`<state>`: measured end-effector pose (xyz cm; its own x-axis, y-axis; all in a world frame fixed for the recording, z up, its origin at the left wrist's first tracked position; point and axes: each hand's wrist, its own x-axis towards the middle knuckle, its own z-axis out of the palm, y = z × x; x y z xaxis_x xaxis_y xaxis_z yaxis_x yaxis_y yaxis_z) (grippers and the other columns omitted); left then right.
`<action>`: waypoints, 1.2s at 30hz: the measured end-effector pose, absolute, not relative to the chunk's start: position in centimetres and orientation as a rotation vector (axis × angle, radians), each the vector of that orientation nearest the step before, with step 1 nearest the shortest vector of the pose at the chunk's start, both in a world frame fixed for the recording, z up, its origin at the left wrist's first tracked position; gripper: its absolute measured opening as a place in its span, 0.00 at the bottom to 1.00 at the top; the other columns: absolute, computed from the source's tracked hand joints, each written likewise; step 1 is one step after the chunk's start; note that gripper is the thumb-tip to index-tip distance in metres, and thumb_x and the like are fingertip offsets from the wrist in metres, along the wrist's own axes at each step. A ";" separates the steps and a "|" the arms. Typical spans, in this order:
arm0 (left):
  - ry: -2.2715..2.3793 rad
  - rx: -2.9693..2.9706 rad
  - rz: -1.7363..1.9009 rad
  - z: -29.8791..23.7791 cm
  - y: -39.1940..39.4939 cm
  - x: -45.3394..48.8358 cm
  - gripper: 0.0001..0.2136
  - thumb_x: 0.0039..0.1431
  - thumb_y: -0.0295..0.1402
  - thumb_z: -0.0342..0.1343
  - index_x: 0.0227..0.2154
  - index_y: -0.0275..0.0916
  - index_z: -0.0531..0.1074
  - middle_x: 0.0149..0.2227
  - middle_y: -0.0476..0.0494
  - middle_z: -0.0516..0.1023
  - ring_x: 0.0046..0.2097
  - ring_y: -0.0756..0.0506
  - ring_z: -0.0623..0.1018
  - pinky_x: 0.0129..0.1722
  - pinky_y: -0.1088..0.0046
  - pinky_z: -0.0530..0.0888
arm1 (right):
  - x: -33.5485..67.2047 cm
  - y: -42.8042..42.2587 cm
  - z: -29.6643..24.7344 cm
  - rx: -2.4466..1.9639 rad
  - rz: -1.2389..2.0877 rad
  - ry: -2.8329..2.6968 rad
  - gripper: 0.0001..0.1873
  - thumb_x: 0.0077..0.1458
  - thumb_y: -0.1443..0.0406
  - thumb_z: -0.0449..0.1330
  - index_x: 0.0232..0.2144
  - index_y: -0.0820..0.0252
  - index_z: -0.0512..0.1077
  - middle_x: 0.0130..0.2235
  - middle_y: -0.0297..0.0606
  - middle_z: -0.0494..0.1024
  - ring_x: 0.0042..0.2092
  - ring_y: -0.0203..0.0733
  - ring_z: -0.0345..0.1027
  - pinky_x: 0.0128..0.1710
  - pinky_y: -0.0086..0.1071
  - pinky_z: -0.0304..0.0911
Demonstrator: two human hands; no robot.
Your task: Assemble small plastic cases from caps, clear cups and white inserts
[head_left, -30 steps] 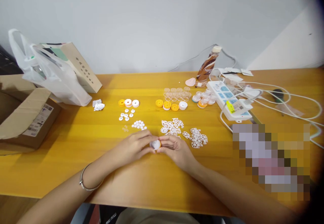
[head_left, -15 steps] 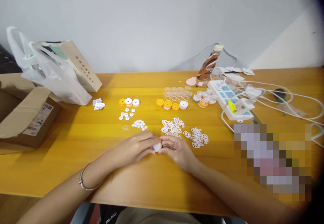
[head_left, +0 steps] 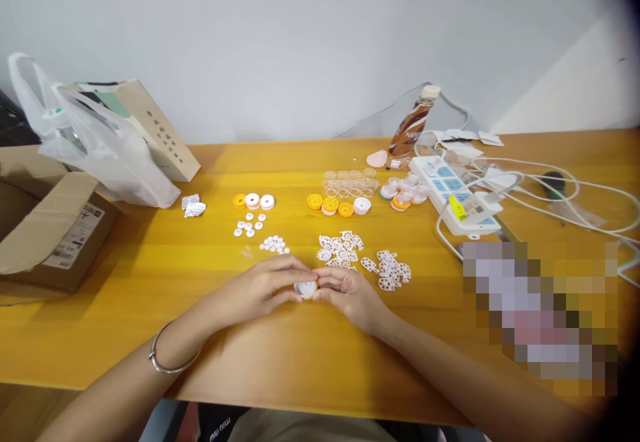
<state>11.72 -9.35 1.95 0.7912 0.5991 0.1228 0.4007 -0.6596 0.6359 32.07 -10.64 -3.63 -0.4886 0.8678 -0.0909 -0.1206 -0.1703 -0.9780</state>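
Observation:
Between my two hands is a small round white-and-orange plastic case (head_left: 305, 289), its white face turned up. My left hand (head_left: 270, 287) pinches it from the left with thumb and fingers. On the other side my right hand (head_left: 345, 294) grips its orange edge with bent fingers. Just beyond the hands lie flat white cut-out plastic pieces (head_left: 340, 250) and a second heap of them (head_left: 393, 271). Small white round pieces (head_left: 275, 245) and tiny clear rings (head_left: 247, 252) sit past my left hand. Orange and white round caps (head_left: 331, 206) stand in a row farther back.
Clear round covers (head_left: 350, 183) stand behind the caps, beside stacked assembled pieces (head_left: 403, 192). A power strip (head_left: 453, 195) with white cables and a brown drink bottle (head_left: 414, 122) occupy the right. At left are a cardboard box (head_left: 55, 229), a plastic bag (head_left: 115, 162) and crumpled foil (head_left: 194, 206).
The round case has shifted slightly left and tilted, so more of its white face shows. Both hands keep hold of it, and the left fingers have opened a little around it.

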 end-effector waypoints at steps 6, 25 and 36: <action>0.723 2.389 0.479 1.6 -9.4 11.7 0.17 0.59 0.26 0.49 0.52 0.41 0.64 0.45 0.39 0.69 0.46 0.47 0.71 0.46 0.67 0.71 | 32.1 -10.7 -3.6 -0.923 1.756 -1.343 0.12 0.44 0.66 0.64 0.35 0.57 0.73 0.34 0.35 0.80 0.38 0.39 0.74 0.43 0.35 0.67; 0.886 2.318 0.478 1.4 -9.4 12.1 0.14 0.58 0.36 0.52 0.46 0.40 0.68 0.35 0.45 0.70 0.37 0.49 0.70 0.39 0.71 0.69 | 31.8 -10.8 -3.1 -0.979 1.764 -1.324 0.16 0.37 0.63 0.68 0.33 0.58 0.74 0.32 0.35 0.80 0.36 0.40 0.74 0.44 0.37 0.68; 0.789 2.379 0.513 1.8 -9.9 12.2 0.13 0.59 0.31 0.51 0.47 0.38 0.68 0.39 0.42 0.71 0.40 0.49 0.71 0.40 0.73 0.70 | 31.6 -11.6 -2.9 -0.949 1.744 -1.221 0.16 0.37 0.67 0.68 0.33 0.55 0.72 0.30 0.31 0.80 0.35 0.39 0.74 0.43 0.36 0.67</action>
